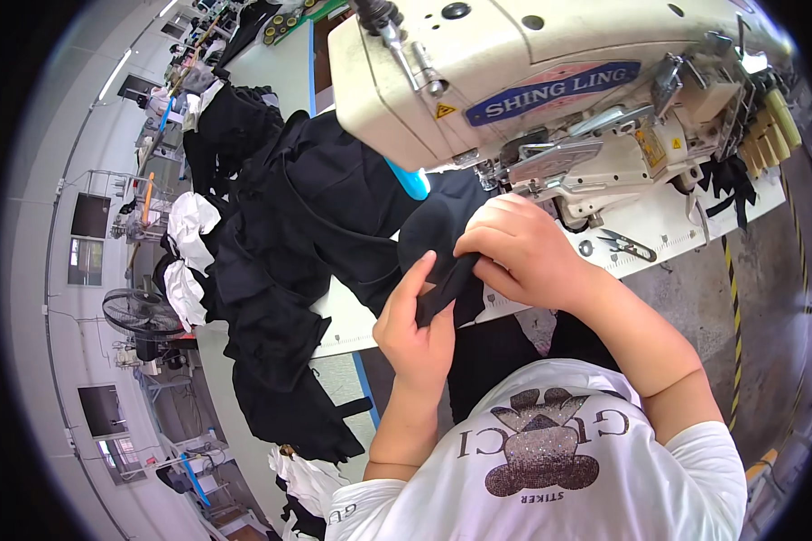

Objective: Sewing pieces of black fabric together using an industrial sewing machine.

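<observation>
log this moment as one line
left hand: holds folded black fabric | right hand: holds same fabric | ahead: cream metal sewing machine

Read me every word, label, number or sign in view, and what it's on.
Wording isn't copied here; each text by place:
Sewing machine: pale lettering on a blue banner, readable.
Same machine: yellow warning triangle, symbol too small to tell.
Same machine: yellow sticker, too small to read.
White shirt: dark lettering around a printed figure, readable.
White table: edge marks, too small to read.
</observation>
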The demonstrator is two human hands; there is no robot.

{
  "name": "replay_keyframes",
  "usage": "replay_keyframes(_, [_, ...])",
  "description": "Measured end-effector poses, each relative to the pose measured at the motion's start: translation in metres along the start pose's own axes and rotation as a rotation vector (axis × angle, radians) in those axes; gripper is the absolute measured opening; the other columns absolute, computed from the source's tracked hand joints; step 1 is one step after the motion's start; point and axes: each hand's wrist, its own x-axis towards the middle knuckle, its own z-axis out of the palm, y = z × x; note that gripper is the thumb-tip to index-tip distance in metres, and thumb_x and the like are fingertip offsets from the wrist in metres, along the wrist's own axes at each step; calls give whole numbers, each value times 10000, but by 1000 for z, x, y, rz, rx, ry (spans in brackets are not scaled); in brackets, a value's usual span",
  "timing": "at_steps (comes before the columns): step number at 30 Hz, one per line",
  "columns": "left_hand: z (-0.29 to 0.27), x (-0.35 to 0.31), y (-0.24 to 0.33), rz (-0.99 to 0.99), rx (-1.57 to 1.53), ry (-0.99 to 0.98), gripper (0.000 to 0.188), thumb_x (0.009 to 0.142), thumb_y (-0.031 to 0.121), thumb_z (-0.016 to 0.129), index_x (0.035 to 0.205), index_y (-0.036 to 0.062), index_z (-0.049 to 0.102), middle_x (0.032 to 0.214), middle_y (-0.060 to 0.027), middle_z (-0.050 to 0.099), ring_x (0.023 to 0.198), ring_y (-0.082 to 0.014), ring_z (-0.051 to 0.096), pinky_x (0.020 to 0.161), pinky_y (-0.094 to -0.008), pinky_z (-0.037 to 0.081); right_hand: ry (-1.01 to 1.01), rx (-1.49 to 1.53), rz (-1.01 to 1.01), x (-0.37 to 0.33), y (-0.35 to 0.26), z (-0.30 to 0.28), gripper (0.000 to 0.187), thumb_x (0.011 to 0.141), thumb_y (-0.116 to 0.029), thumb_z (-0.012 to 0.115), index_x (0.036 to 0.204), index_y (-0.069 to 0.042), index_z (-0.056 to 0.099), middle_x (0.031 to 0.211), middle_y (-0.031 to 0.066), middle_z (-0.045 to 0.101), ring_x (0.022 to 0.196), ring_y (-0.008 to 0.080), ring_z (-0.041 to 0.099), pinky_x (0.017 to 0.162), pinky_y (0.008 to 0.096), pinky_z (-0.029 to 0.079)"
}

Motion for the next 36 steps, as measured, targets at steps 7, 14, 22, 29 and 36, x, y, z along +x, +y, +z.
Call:
replay_keyframes(7, [-1, 10, 4, 37, 151, -16, 537, 749, -59, 812, 1266, 44, 706, 1113, -138, 695, 1009, -320, 660, 888, -417, 532, -127, 2, -53, 10, -6, 2, 164, 788, -161, 748, 837, -57, 631, 789, 86, 574, 749, 314, 601, 711, 430, 460])
replay_keyframes(14, [0, 7, 6, 68, 138, -8, 278, 806, -114, 596, 1033, -11, 720, 949, -160, 715, 876, -317, 699, 800, -393, 552, -281, -32, 6, 8, -12, 10, 209, 806, -220, 760, 770, -62, 629, 773, 81, 579, 738, 298, 615, 696, 424, 470])
replay_keyframes(22, [-5, 8, 10, -234, -118, -89, 233, 861, -84, 691, 1078, -13, 736, 934, -76, 695, 856, -162, 657, 771, -275, 516, -109, -53, -61, 5, 6, -1, 143, 796, -168, 739, 786, -78, 629, 793, 65, 596, 805, 273, 635, 739, 409, 477])
replay_keyframes(29, [-6, 12, -3, -357, -129, -228, 346, 798, -45, 828, 1130, 21, 753, 958, -49, 652, 834, -134, 625, 759, -250, 505, -176, -9, -11, 4, 5, 4, 117, 818, -124, 734, 865, -73, 639, 826, 69, 587, 837, 289, 614, 778, 420, 466])
replay_keyframes(36, [3, 9, -17, -324, -256, -182, 153, 861, -71, 757, 988, -11, 696, 1023, -58, 664, 851, -110, 622, 776, -248, 508, -176, 2, 4, 2, 5, 9, 116, 811, -119, 735, 872, -79, 645, 835, 71, 593, 848, 289, 614, 788, 419, 460])
